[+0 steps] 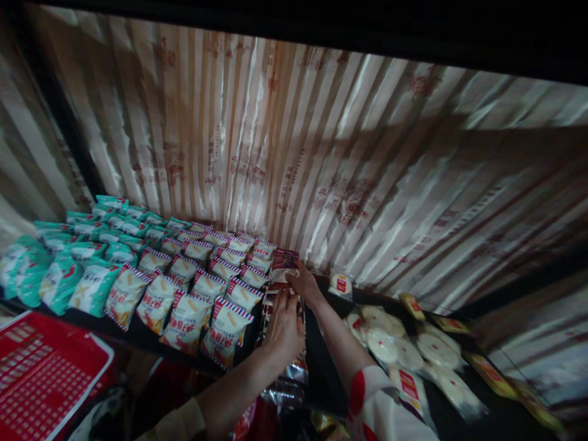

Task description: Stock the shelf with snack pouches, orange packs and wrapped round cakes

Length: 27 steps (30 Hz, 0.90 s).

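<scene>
At your far left, a red plastic basket (92, 350) sits low, in front of the shelf (324, 367). Above and just beside it, teal snack bags (94, 285) stand in rows, and next come pale snack bags (188, 321) with red-and-blue striped edges. To their right, a column of dark packets (298, 370) runs front to back on the shelf, in front of the pleated, printed sheet (257, 153). Your left hand (285, 327) lies over these packets, fingers pointing toward the back; you cannot tell whether its grip closes on one. Just behind, your right hand (307, 285) touches the right edge of a purple-brown packet (283, 262) at the column's back; its fingertips are partly hidden, so its grip cannot be told. Farther right lie white discs (382, 344) in clear wrappers, then yellow packets (491, 373).
</scene>
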{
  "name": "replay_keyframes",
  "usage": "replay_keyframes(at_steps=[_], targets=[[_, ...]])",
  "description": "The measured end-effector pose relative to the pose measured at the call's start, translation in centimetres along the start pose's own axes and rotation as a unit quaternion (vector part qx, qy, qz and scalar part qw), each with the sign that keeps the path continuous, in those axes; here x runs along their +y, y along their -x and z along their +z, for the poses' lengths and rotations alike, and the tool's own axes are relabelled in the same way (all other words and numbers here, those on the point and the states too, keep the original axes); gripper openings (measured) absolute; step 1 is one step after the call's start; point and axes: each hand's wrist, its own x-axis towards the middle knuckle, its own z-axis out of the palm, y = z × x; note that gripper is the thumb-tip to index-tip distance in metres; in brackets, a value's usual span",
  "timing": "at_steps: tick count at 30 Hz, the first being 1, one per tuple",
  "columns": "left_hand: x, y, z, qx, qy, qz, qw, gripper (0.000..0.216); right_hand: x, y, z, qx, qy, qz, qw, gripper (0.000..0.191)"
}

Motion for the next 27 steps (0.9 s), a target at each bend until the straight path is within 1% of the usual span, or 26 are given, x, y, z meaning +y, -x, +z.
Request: replay_keyframes(at_steps=[4, 10, 16, 21, 27], targets=[[-0.6, 0.0, 0.6, 0.015, 0.006, -0.002, 1.0, 0.056, 0.0, 0.0, 0.2, -0.003, 0.055, 0.007, 0.998, 0.047], [-0.9, 0.2, 0.8, 0.013, 0.007, -0.006, 1.0, 0.058, -0.2, 0.5, 0.4, -0.007, 0.117, -0.004, 0.993, 0.035], [-0.9, 0.2, 0.5, -0.012, -0.023, -0.008, 1.0, 0.056, -0.7, 1.4, -0.1, -0.008, 0.156, 0.015, 0.988, 0.033], [-0.9, 0.2, 0.4, -0.012, -0.036, -0.004, 0.999, 0.056, -1.0, 2.0, -0.5, -0.014, 0.179, 0.031, 0.983, 0.031], [-0.2, 0.0, -0.3, -0.049, -0.062, -0.016, 0.997, 0.055, -1.4, 2.4, -0.9, -0.021, 0.201, 0.047, 0.978, 0.031]])
